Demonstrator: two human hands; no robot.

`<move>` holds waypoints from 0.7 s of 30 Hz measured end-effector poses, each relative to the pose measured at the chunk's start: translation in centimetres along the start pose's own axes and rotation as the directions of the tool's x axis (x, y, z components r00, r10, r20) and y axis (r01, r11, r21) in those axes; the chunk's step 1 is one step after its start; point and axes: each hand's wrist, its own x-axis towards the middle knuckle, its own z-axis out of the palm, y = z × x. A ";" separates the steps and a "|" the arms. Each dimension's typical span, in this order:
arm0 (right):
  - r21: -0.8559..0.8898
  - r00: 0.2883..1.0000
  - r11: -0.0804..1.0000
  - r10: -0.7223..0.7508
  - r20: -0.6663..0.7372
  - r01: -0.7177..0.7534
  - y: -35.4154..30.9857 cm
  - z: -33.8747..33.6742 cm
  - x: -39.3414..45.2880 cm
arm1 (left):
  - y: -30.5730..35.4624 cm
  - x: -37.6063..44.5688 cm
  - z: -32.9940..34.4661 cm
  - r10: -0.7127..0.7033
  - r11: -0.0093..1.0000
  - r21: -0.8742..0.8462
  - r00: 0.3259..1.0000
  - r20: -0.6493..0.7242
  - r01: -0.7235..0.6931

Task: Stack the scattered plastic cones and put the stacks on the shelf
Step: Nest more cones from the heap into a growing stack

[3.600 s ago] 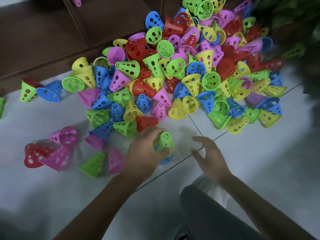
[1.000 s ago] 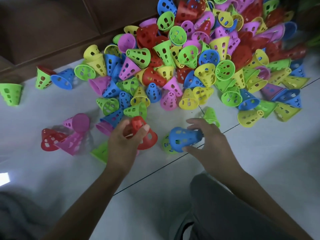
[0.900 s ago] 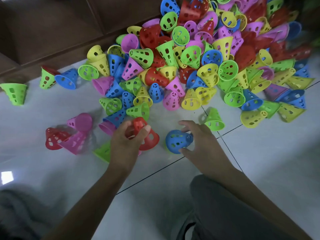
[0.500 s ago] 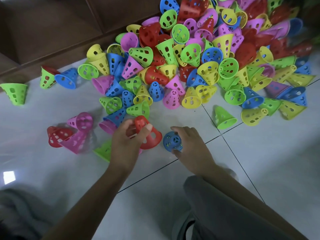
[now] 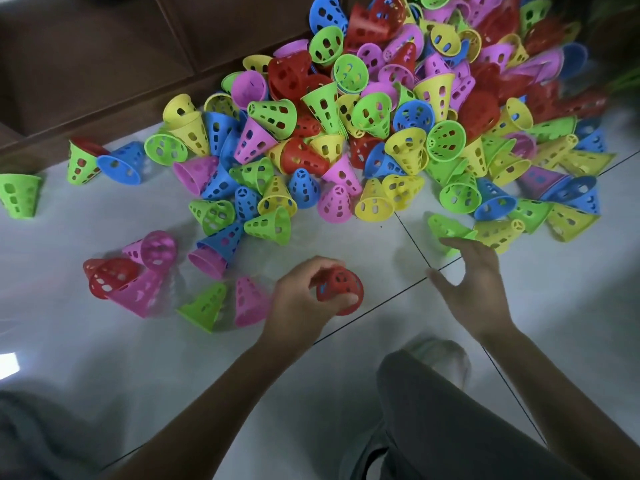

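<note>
Cones [image 5: 381, 109] lie heaped on the tiled floor [image 5: 554, 323] against a dark wooden shelf [image 5: 86, 64]; left hand [image 5: 304, 299] clutches a red cone [image 5: 341, 285]; right hand [image 5: 474, 282], fingers spread and holding nothing, hovers beside a green cone [image 5: 446, 230]; pink and green strays [image 5: 225, 303] lie left.

There is one view only, from a camera worn on the person's head. It looks forward and steeply down at the tiled floor [image 5: 519, 306], close enough that both forearms reach in from the bottom edge. The left hand [image 5: 304, 299] and the right hand [image 5: 474, 285] sit near mid-frame. Beyond the hands the heap of cones [image 5: 381, 126] fills the upper half, and the dark wooden shelf [image 5: 86, 64] crosses the top left corner. The wide lens bends the edges.
</note>
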 end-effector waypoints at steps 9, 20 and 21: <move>-0.443 0.999 0.897 0.004 0.042 0.015 2.8 2.0 5.9 | -2.9 1.5 1.4 0.134 0.969 0.200 0.988 0.076 -0.147; -0.508 0.995 0.861 0.057 0.083 -0.007 2.5 2.8 7.3 | -2.6 3.7 -5.4 0.213 0.911 0.346 0.974 0.072 -0.225; -0.505 0.995 0.863 0.058 0.078 -0.011 2.4 2.8 7.3 | -2.8 4.5 -6.4 0.214 0.895 0.394 0.976 0.034 -0.210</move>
